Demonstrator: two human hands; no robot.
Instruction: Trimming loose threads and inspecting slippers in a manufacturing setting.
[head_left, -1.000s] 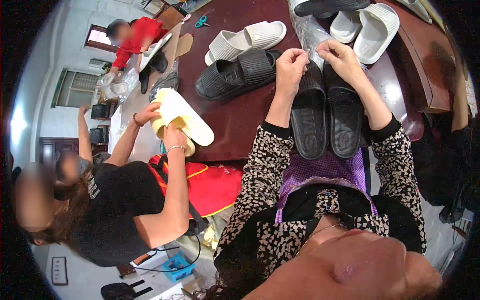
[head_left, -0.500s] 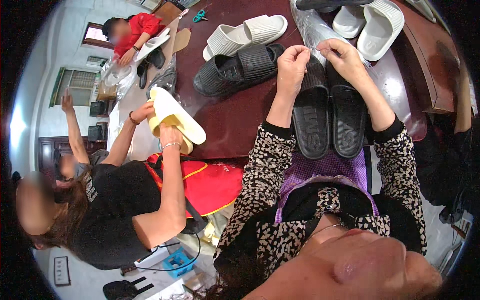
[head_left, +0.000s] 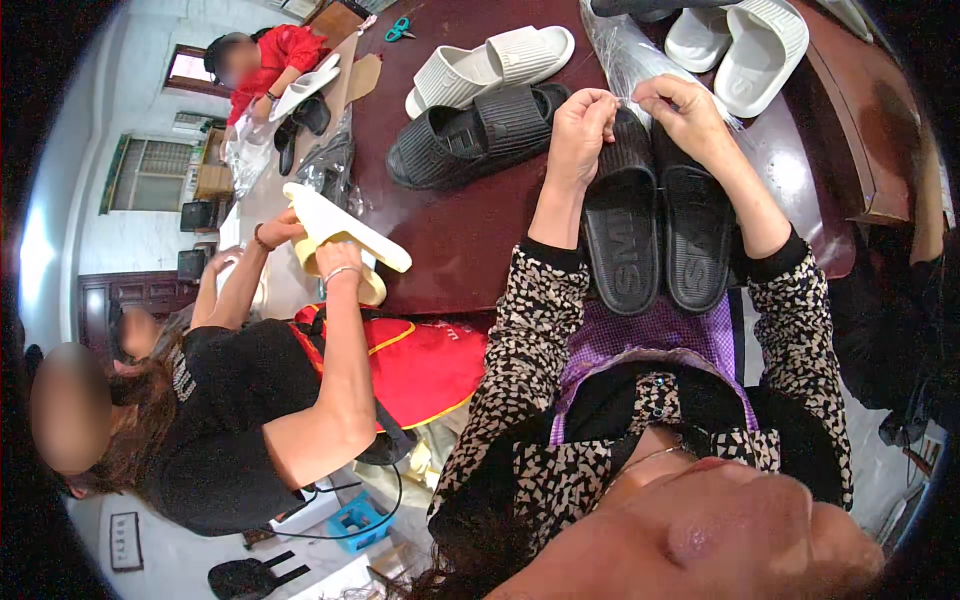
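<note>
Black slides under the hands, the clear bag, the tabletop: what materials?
Black slides: probably moulded foam or rubber, matte, ribbed straps. Clear bag: thin plastic film, glossy, wrinkled, see-through; both hands, left hand and right hand, pinch its edge. Tabletop: likely lacquered dark red-brown wood, showing reflections.

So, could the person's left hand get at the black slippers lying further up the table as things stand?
Probably yes. The left hand is pinching the clear plastic bag together with the right hand, so it would have to let go first. The black slippers lie just to its left, with only bare table between.
</note>
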